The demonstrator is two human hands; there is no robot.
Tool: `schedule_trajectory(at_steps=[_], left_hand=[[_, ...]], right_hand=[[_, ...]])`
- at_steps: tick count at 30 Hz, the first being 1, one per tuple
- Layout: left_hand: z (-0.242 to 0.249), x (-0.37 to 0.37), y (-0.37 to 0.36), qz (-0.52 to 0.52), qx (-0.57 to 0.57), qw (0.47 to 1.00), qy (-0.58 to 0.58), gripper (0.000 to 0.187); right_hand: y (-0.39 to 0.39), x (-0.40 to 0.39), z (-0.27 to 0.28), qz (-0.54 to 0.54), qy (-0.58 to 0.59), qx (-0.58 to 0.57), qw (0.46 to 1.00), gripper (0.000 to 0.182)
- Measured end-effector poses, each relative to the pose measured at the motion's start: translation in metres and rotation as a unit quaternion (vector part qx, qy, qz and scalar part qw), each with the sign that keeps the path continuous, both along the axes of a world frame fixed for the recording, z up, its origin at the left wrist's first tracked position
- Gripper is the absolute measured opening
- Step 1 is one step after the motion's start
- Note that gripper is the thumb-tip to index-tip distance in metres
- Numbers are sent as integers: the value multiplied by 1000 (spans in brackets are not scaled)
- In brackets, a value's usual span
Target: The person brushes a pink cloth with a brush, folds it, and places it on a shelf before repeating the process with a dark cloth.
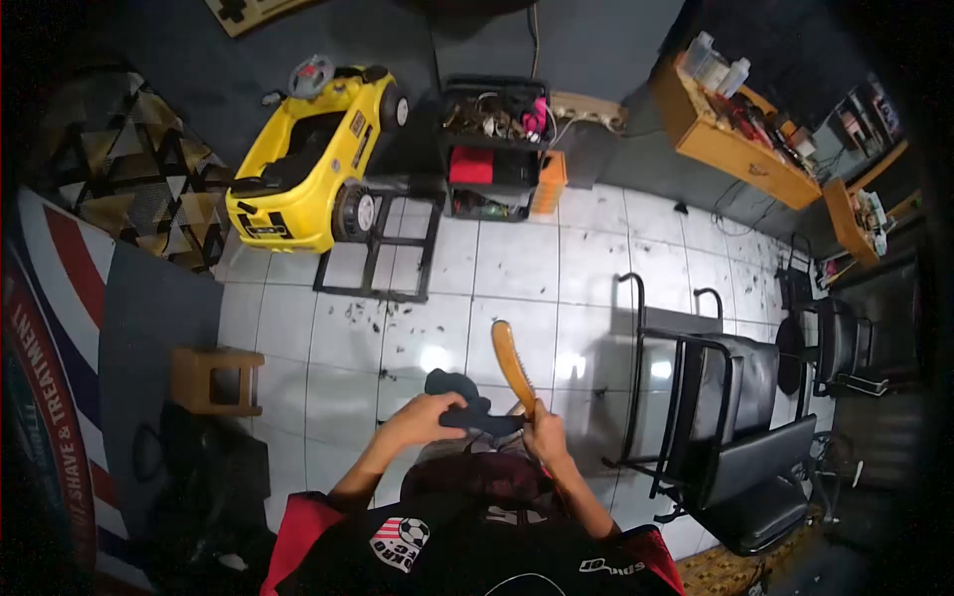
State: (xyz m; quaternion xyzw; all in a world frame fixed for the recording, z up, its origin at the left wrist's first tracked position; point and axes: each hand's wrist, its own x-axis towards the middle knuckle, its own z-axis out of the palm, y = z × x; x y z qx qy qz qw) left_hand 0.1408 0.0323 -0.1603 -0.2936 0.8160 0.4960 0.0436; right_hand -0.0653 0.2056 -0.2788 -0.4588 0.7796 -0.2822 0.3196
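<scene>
Observation: the view looks steeply down from above onto a person's head at the bottom centre of the frame, dark-haired, above a black and red jersey. Both of the wearer's hands are at work directly over that head.

Left hand: closed around a dark electric hair clipper, fingers wrapped over its body. The clipper lies roughly level, its front end pointing toward the right hand, just above the crown. Whether the blade is touching hair cannot be told.

Right hand: pinched on the lower end of a tan wooden comb. The comb rises from the grip toward the centre of the frame, tilted slightly left, its far end free above the floor.

Step in hand, by judgement: clipper-over-comb trimming at the top of the head, tools meeting just left of the right hand.

Next move, by judgement, calls for the comb to lift a section of hair and be held steady while the clipper runs along its edge; the two hands need to stay close together.

Pose: both forearms converge from the lower frame, wrists bent inward.

Surroundings: white tiled floor scattered with hair clippings; black chair at right; yellow toy car at upper left.
</scene>
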Motion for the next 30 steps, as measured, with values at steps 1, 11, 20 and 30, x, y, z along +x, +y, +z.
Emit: schedule_trajectory(at_steps=[1,11,20,30], left_hand=[[-27,16,-3,-15,-1,1000,-12,35],[3,-55,-103,179,-416,890,56,16],[-67,-26,-9,82,-317,929,170,31],[-71,-38,-44,145,-291,946,-2,31]], right_hand=[[-1,-10,0,-17,10,-1,1000,30],[-118,-97,113,-106,234,-207,944,28],[-13,-53,57,-158,229,-255,926,38],[-38,-63,13,-92,154,-80,981,12]])
